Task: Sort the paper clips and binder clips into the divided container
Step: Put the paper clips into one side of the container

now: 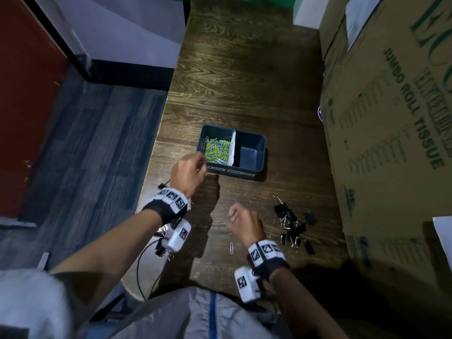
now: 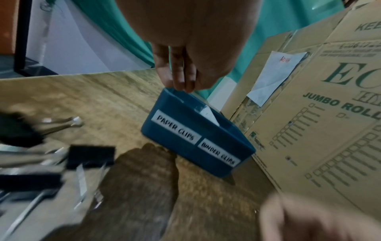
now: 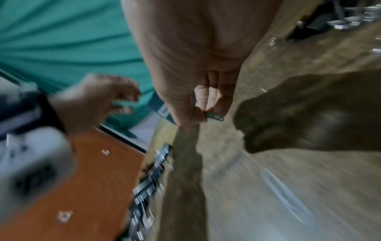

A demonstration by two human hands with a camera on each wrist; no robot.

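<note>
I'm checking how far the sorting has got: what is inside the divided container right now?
The divided container holds a heap of coloured paper clips in its left compartment; the right compartment shows only bare floor. The white divider and near wall hide a little.

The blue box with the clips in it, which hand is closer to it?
Left. The left hand is right at the near left corner of the blue box; the right hand is further back, over the table.

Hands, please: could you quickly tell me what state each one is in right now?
Left hand: at the blue divided container's edge; cannot tell.
Right hand: pinching a small green paper clip.
</note>
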